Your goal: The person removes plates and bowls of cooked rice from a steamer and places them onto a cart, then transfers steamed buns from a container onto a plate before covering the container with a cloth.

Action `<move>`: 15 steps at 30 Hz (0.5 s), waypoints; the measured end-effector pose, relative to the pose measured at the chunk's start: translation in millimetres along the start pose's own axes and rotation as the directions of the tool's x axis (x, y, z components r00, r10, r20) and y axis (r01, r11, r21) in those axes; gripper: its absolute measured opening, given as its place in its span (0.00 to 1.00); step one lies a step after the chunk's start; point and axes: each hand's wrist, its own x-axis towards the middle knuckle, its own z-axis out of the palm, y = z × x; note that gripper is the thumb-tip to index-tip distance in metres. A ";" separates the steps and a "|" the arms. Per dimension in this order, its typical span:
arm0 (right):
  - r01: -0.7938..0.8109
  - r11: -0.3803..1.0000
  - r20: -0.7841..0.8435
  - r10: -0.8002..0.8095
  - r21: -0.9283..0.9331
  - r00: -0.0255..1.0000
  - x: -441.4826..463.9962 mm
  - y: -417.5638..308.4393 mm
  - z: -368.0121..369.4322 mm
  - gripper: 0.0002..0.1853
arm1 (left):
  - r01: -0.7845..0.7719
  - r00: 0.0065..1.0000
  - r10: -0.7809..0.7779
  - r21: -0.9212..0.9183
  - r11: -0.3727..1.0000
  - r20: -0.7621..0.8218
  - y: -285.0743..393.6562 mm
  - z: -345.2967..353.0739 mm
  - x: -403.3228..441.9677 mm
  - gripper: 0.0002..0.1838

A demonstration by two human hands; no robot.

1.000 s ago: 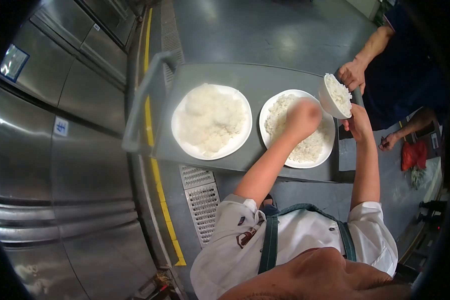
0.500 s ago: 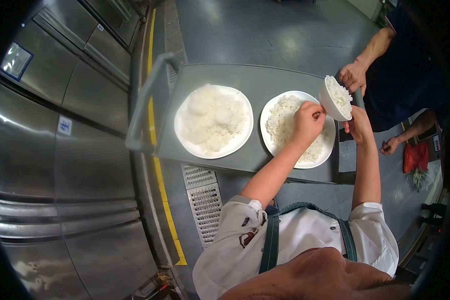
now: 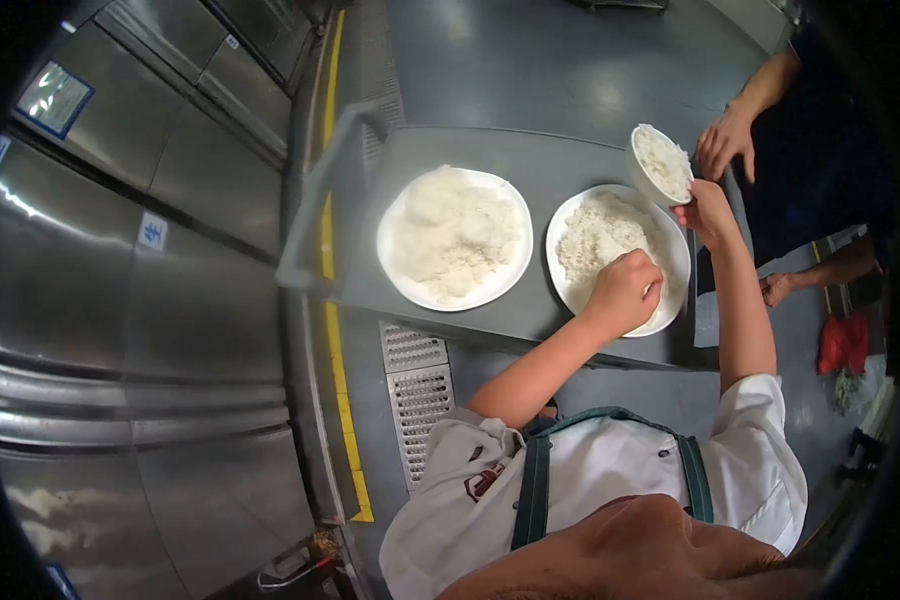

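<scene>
A white bowl (image 3: 660, 166) heaped with cooked rice is tilted in my right hand (image 3: 708, 212), which grips it by the lower rim. Over the right-hand white plate (image 3: 681, 268), my left hand (image 3: 627, 292) is closed with its fingertips curled down by the rice (image 3: 595, 240). Whatever those fingers may hold is hidden. To the left, a second white plate (image 3: 454, 302) carries a mound of white rice (image 3: 455, 235). Both plates lie on the grey top of a cart (image 3: 510, 325).
Another person's hand (image 3: 727, 145) rests on the cart's right end, and that person's other hand (image 3: 776, 289) hangs lower. A grey push handle (image 3: 305, 215) sticks out at left. Steel cabinets (image 3: 200, 300) line the left side. A red bag (image 3: 843, 343) lies at far right.
My left hand has moved from beside the bowl down to the rice on the right plate. The bowl has shifted slightly left and up. The view has turned a little.
</scene>
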 end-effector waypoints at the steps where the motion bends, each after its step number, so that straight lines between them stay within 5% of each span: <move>1: -0.003 1.000 0.011 0.003 -0.006 1.000 11.9 0.4 10.4 0.12 | -0.011 1.000 0.011 0.013 1.000 -0.027 -1.8 -3.3 -1.2 0.02; 9: -0.074 0.955 0.207 0.138 -0.288 0.969 121.0 20.6 100.8 0.12 | 0.029 0.988 -0.022 0.041 0.999 -0.155 -23.2 -3.2 -3.8 0.03; 13: -0.023 0.886 0.266 0.164 -0.464 0.950 130.2 32.4 117.5 0.13 | 0.332 0.875 -0.457 -0.493 0.804 -0.156 -54.9 2.1 -2.2 0.03; 14: -0.063 0.907 0.276 0.192 -0.415 0.942 146.1 45.7 112.1 0.15 | 0.307 0.865 -0.470 -0.554 0.774 -0.178 -66.7 3.4 -1.8 0.04; 15: 0.121 0.808 0.260 0.041 -0.576 0.965 145.4 44.9 111.1 0.15 | 0.324 0.812 -0.553 -0.644 0.693 -0.186 -69.6 2.0 2.2 0.04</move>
